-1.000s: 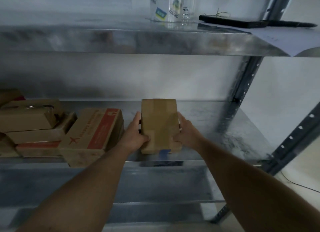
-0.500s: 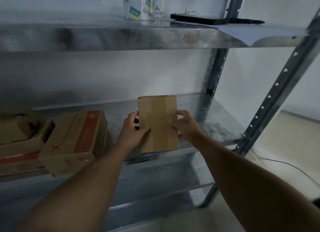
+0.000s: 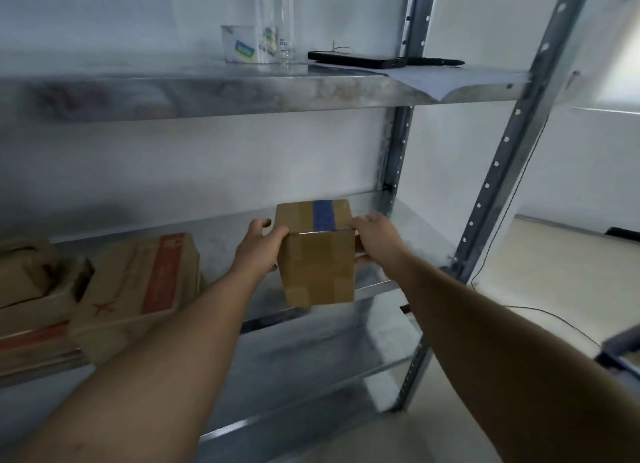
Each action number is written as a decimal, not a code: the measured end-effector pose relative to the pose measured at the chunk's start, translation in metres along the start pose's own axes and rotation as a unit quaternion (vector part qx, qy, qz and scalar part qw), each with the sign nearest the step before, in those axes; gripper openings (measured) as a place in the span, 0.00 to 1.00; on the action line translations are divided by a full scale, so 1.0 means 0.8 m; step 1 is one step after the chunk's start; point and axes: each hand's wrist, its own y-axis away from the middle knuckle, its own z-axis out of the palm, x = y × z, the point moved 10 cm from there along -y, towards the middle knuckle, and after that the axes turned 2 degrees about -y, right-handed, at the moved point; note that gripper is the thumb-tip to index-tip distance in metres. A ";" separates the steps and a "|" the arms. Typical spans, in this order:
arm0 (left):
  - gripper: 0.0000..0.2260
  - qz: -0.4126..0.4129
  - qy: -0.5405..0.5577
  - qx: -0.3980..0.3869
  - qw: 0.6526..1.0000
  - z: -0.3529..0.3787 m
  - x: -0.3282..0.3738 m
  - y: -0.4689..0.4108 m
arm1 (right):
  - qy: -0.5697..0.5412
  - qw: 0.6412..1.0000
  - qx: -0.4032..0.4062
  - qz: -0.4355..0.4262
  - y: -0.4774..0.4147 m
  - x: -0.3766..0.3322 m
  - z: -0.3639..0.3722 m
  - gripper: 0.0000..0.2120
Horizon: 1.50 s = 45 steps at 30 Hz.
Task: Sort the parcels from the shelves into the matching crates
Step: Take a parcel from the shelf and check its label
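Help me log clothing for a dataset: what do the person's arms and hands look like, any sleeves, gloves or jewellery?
The left hand and right hand are bare: no gloves, no ring or watch in view. The left forearm and right forearm are uncovered to the frame's edge; no sleeve shows.

The box (image 3: 317,268) hides part of the left grip (image 3: 258,251) and of the right grip (image 3: 375,235) at its sides. The pile of boxes (image 3: 131,289) runs off the left edge, its red print smeared by blur. The glass tube (image 3: 273,19) is cut by the top edge. The print on the white tub (image 3: 242,45) is too small to read. A dark thing (image 3: 620,355) at the right edge is cut off and cannot be made out.
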 end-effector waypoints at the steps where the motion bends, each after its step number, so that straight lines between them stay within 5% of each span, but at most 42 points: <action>1: 0.24 0.007 0.010 -0.020 1.000 0.007 0.003 0.003 | -0.008 1.000 -0.004 -0.005 0.005 0.000 -0.006 0.13; 4: 0.36 0.046 -0.022 -0.083 0.995 0.030 0.019 0.012 | 0.006 1.000 -0.019 -0.010 0.022 0.004 -0.020 0.36; 6: 0.40 0.085 -0.062 -0.123 0.987 0.048 0.031 0.023 | 0.046 0.998 -0.027 -0.033 0.034 0.002 -0.031 0.42; 10: 0.38 0.115 -0.063 -0.168 0.977 0.078 0.038 0.040 | 0.087 0.995 -0.018 -0.043 0.054 0.005 -0.058 0.35; 15: 0.07 0.089 -0.038 -0.150 0.984 0.109 0.036 0.049 | 0.026 0.999 0.021 -0.003 0.062 0.038 -0.092 0.04; 20: 0.08 0.095 -0.039 -0.143 0.984 0.153 0.049 0.064 | 0.055 0.996 0.066 -0.040 0.068 0.061 -0.145 0.07; 26: 0.39 0.118 -0.054 -0.249 0.960 0.251 0.068 0.103 | 0.099 0.990 0.009 -0.095 0.089 0.098 -0.203 0.29; 45: 0.37 0.235 -0.174 -0.362 0.885 0.649 0.177 0.271 | 0.165 0.977 0.134 0.000 0.169 0.293 -0.589 0.36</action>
